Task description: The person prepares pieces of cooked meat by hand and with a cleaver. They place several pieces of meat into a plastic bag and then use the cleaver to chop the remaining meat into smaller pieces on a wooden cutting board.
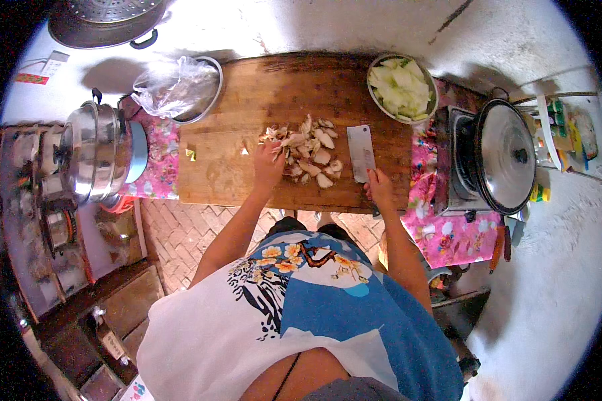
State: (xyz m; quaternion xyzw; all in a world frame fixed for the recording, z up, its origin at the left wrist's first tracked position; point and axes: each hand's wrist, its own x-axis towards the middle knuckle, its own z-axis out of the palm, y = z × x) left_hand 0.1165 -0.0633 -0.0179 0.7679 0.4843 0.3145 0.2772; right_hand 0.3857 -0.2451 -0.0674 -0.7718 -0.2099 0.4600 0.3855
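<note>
A wooden cutting board lies before me with a loose heap of pale sliced pieces, apparently mushrooms, near its middle. My left hand rests at the heap's left edge, fingers on or just over the pieces; whether it grips any cannot be told. At the right of the heap, my right hand is closed on the handle of a cleaver. The broad blade lies on or just above the board, pointing away from me. Small pale scraps are at the board's left.
A bowl of cut pale-green vegetable stands at the board's back right corner. Back left is a bowl with a clear plastic bag. A steel steamer pot stands left; a lidded pan sits on a stove at right.
</note>
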